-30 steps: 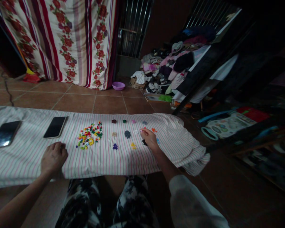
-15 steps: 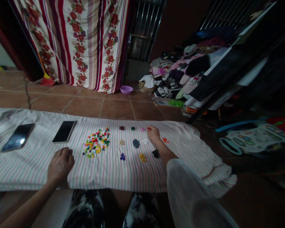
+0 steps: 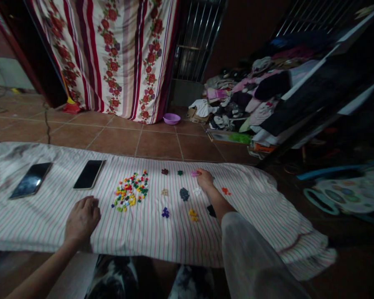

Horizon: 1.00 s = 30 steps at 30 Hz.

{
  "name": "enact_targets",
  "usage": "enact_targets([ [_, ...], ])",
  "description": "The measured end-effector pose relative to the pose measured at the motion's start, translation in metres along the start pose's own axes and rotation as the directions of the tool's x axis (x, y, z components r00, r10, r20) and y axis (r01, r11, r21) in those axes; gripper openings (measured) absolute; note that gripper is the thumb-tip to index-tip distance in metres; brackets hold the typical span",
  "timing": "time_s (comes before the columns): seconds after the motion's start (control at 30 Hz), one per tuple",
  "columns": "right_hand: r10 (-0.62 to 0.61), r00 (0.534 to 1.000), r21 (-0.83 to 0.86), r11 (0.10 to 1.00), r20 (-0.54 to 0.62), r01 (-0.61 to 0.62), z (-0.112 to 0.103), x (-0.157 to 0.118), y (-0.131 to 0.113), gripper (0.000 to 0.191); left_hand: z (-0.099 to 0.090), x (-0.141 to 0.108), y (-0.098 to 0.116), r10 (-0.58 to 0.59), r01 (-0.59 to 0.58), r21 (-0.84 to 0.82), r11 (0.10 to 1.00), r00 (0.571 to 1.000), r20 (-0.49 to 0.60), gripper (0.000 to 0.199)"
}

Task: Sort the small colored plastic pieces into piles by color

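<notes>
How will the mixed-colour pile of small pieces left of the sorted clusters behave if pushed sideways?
The mixed-colour pile would likely scatter, not slide as one: gaps show between pieces. Each piece is probably light, being tiny beside the phone. The striped cloth looks loose and wrinkled at its ends, so it may bunch under a hard push.

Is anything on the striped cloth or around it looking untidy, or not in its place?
The clothes heap looks disorderly, a white garment draped over a cardboard box. The striped cloth is rumpled at its right end. The mixed-colour pieces lie loosely scattered; no damage shows.
</notes>
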State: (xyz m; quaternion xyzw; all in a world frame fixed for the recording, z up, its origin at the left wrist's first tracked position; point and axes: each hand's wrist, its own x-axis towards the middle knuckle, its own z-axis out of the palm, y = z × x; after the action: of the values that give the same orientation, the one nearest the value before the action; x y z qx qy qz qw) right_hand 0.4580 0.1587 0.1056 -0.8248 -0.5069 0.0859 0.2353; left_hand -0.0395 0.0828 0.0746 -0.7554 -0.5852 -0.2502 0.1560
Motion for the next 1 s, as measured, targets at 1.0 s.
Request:
enact_targets([
  [1.0, -0.661, 0.722, 0.274, 0.747, 0.203, 0.606, 0.047, -0.079, -0.171, 0.023, -0.005, 0.002, 0.008, -0.172, 0.182, -0.106, 0.978, 0.980, 0.102, 0.014],
])
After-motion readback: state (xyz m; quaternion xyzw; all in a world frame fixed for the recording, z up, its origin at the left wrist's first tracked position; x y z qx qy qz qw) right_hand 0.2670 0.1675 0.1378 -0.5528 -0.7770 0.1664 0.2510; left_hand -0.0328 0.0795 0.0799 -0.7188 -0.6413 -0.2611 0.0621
